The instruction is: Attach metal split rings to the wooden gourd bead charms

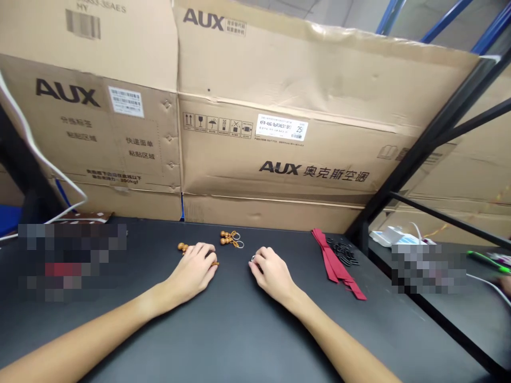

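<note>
My left hand (195, 268) is closed over a small wooden gourd keychain (182, 247). The gourd's round end shows past my knuckles, and a bit of its cord shows by the fingertips; the rest is hidden under the hand. To the right, my right hand (273, 271) has its thumb and fingers pinched on a small metal ring (253, 258), mostly covered by the fingers. Beyond and between my hands, two gourd pendants (225, 238) with cords and metal key rings (239, 244) lie together on the black table (223, 330).
Red ribbon strips (333, 263) and a heap of black cords or clips (344, 251) lie at the right. Cardboard (279, 69) walls off the back, and a black metal post (399, 170) rises at the right. A brown patterned item (85, 217) sits at the back left.
</note>
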The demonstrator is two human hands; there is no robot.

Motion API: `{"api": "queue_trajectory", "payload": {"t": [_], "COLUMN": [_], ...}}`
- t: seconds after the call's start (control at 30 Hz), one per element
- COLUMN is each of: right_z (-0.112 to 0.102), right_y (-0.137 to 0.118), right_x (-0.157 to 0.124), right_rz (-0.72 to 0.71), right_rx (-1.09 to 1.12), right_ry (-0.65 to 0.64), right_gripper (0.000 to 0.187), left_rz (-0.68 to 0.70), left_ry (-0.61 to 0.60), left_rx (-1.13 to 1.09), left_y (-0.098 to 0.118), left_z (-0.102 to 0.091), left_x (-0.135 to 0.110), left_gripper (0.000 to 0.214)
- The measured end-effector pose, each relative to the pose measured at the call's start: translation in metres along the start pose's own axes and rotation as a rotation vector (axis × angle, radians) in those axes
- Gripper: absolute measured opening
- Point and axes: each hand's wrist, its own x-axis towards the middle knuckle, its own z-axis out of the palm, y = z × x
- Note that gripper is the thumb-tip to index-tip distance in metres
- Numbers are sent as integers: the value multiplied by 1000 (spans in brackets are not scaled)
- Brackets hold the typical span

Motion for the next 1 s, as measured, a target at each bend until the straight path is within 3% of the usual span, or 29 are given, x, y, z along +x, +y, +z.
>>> {"api": "queue_trajectory", "payload": {"t": [0.2, 0.33, 0.47, 0.6, 0.8, 0.9, 1.0], "right_z": [4, 5, 6, 5, -1, -3, -4], "right_y": [5, 5, 6, 5, -4, -11, -16], "right_x": [1, 1, 1, 1, -2, -4, -7], "right_rz": [86, 109, 79, 72, -64, -156, -208], "right_rx": [-113, -152, -94, 38, 242, 341, 400], "right_ry": [-8, 16, 55, 72, 95, 38, -50], "right_gripper": [14, 9, 5, 6, 12, 13, 8], "left_rz": [-58, 47, 25, -12, 5, 48, 26], "left_ry": [81, 85, 22, -21, -98, -145, -116], "left_rx": [255, 131, 23, 22, -25, -237, -455], "left_y": [5, 19, 23, 21, 36, 45, 47], "left_z": [8, 23, 46, 57, 38, 23, 14], "left_x": [5, 18, 42, 57, 24, 3, -5], "left_gripper": [19, 26, 35, 31, 39, 30, 26]}}
